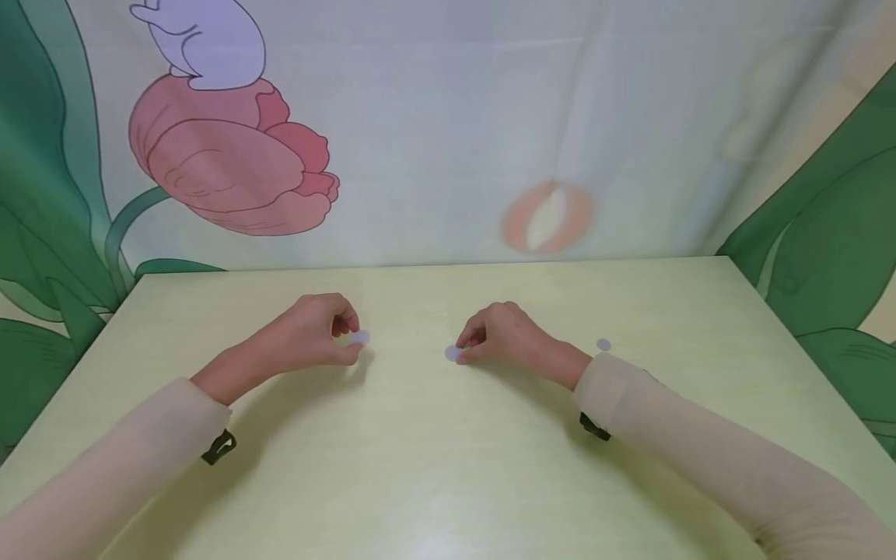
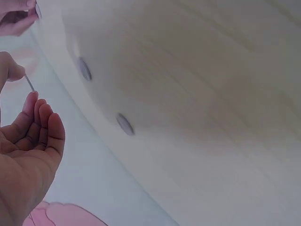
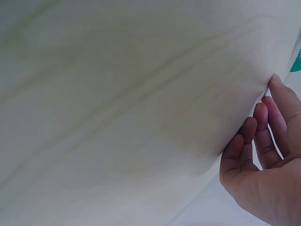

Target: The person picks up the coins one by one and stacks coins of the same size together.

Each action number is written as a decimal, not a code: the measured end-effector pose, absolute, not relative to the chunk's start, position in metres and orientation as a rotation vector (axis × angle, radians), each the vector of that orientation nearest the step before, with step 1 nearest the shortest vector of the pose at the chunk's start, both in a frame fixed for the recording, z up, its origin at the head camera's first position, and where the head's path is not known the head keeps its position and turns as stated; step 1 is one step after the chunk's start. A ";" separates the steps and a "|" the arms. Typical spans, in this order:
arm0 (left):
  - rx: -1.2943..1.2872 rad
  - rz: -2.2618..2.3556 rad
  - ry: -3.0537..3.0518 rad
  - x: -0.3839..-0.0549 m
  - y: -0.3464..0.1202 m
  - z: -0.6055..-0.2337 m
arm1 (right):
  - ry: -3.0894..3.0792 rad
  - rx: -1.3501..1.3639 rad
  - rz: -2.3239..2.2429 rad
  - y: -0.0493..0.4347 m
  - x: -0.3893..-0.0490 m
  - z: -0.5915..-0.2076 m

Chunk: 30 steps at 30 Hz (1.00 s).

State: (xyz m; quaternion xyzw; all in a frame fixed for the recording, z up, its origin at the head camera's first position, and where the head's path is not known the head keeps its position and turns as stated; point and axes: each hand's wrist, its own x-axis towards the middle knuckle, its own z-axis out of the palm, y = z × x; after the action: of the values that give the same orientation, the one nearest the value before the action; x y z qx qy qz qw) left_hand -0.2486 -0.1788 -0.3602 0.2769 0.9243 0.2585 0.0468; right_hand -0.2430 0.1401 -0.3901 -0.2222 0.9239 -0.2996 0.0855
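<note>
Near the middle of the pale yellow-green table (image 1: 434, 467), two hands face each other, each pinching a small round lilac disc. Left of the table's centre, the left hand (image 1: 318, 330) has its fingers curled, with thumb and forefinger nipping the left disc (image 1: 360, 337) by its edge; the disc sticks out towards the table's centre, and whether it is clear of the surface or touching it cannot be told from above. From the left wrist view the same disc (image 2: 30, 83) shows edge-on as a thin sliver between the thumb and the fingertips (image 2: 43, 109), so this hand is grasping it. Right of the table's centre, the right hand (image 1: 507, 334) is likewise curled, its fingertips gripping the right disc (image 1: 453, 353), which lies low against the tabletop. In the right wrist view the fingers (image 3: 265, 136) press close to the table surface and the disc itself is only a faint edge at the top fingertip. A third disc (image 1: 603, 344) lies flat on the table further right, just beyond the right wrist and untouched. Both arms wear pale cream sleeves (image 1: 707, 451), each with a dark strap clip (image 1: 219, 447) beneath the cuff. Behind the table's far edge hangs a cloth backdrop (image 1: 448, 117) printed with a pink tulip (image 1: 231, 163) and green leaves.
</note>
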 end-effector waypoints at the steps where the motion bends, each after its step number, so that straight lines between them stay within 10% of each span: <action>1: 0.865 0.795 2.814 -0.250 -0.174 -0.361 | 2.755 -0.665 -0.896 0.140 -0.243 -0.390; 30: 1.327 0.715 2.665 -0.256 -0.108 -0.384 | 2.649 -0.686 -0.949 0.145 -0.253 -0.391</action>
State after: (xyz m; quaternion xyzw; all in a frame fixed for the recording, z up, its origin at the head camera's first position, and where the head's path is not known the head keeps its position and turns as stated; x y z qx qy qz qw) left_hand -0.2563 -0.1078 -0.3836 0.4331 0.8697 0.2332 0.0402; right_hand -0.2525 0.1452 -0.3911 -0.2352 0.9078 -0.3251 0.1222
